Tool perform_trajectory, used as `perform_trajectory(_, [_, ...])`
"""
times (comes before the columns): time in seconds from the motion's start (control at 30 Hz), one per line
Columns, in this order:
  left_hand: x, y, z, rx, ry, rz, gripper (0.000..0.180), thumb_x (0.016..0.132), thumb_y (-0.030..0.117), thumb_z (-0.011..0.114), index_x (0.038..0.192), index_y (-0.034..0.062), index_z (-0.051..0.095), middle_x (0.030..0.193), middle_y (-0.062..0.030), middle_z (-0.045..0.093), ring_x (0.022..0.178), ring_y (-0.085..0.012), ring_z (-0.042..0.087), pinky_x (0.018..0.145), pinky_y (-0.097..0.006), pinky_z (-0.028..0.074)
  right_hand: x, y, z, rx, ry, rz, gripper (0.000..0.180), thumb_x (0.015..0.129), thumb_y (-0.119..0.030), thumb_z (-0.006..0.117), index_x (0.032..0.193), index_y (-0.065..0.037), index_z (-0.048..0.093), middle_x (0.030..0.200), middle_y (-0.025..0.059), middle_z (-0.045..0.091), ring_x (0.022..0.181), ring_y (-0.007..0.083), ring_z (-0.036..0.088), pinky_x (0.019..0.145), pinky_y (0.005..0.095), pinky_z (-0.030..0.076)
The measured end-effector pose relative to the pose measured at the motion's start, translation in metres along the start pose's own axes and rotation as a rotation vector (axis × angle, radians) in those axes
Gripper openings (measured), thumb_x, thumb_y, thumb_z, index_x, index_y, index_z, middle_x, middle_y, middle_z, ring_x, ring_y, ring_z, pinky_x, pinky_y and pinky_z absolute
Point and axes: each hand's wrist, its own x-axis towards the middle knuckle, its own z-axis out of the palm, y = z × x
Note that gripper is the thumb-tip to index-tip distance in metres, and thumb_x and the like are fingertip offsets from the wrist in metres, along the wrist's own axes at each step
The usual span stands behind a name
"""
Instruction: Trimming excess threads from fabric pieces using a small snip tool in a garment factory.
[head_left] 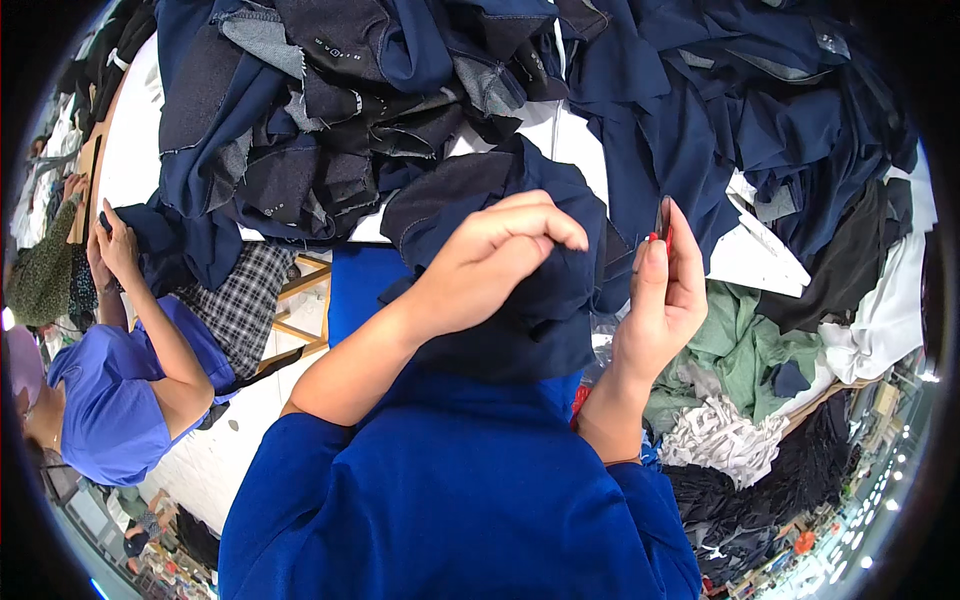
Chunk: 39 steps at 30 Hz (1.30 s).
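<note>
Navy cloth (pixel 520 300) bunched under curled left hand (pixel 490 265) fingers; right hand (pixel 665 295) fingers pinch small red-handled tool (pixel 660 225).

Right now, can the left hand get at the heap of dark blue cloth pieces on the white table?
Probably yes. The left hand grips a navy cloth piece just below the heap, nothing between them, but that grip must let go first.

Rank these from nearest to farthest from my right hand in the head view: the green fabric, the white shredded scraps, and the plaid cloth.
From the right hand:
1. Green fabric, just right of the hand.
2. White shredded scraps, lower right, below the green fabric.
3. Plaid cloth, far left, beyond the left hand.
</note>
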Motion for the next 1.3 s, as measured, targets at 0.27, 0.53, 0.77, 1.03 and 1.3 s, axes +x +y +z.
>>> perform_trajectory(0.27, [0.001, 0.005, -0.001, -0.083, 0.081, -0.067, 0.022, 0.085, 0.001, 0.042, 0.097, -0.0033, 0.061, 0.088, -0.0023, 0.052, 0.079, -0.008, 0.047, 0.072, -0.021, 0.037, -0.016, -0.02, 0.006, 0.02, -0.188, -0.023, 0.039, 0.084, -0.005, 0.059, 0.12, 0.006, 0.051, 0.096, 0.0048, 0.058, 0.079, 0.0064, 0.049, 0.071, 0.0177, 0.036])
perform_trajectory(0.53, [0.001, 0.004, -0.003, -0.032, 0.026, -0.005, 0.015, 0.083, 0.001, 0.051, 0.094, -0.0025, 0.06, 0.09, -0.0053, 0.054, 0.087, -0.0113, 0.051, 0.079, -0.024, 0.04, -0.01, -0.013, 0.01, 0.227, -0.255, 0.241, 0.015, 0.081, -0.004, 0.066, 0.091, 0.001, 0.058, 0.084, -0.0005, 0.056, 0.074, 0.0028, 0.048, 0.067, 0.0154, 0.039])
perform_trajectory(0.77, [-0.001, 0.008, -0.003, -0.115, -0.052, -0.151, 0.011, 0.082, 0.003, 0.061, 0.092, -0.0004, 0.059, 0.09, -0.0044, 0.056, 0.082, -0.0088, 0.052, 0.073, -0.021, 0.042, -0.003, -0.016, 0.016, 0.26, -0.223, 0.163, 0.01, 0.081, -0.001, 0.065, 0.089, 0.0, 0.058, 0.081, -0.0011, 0.056, 0.071, 0.0035, 0.049, 0.064, 0.0146, 0.039])
perform_trajectory(1.03, [0.0, 0.0, 0.007, -0.269, 0.016, 0.12, 0.004, 0.084, 0.002, 0.057, 0.088, 0.0007, 0.056, 0.104, -0.0118, 0.055, 0.097, -0.0153, 0.051, 0.083, -0.027, 0.042, -0.002, -0.02, 0.021, 0.312, -0.202, 0.206, 0.013, 0.08, 0.001, 0.065, 0.09, 0.0, 0.057, 0.08, -0.0013, 0.056, 0.071, 0.0029, 0.049, 0.063, 0.0139, 0.038])
perform_trajectory(1.3, [0.0, -0.005, 0.001, -0.221, 0.091, 0.06, 0.007, 0.086, 0.002, 0.054, 0.093, -0.0002, 0.054, 0.098, -0.0097, 0.055, 0.09, -0.0148, 0.053, 0.082, -0.026, 0.041, -0.006, -0.014, 0.021, 0.263, -0.137, -0.031, 0.038, 0.093, -0.019, 0.045, 0.124, 0.003, 0.04, 0.069, 0.0009, 0.043, 0.052, 0.0022, 0.031, 0.045, 0.0141, 0.023])
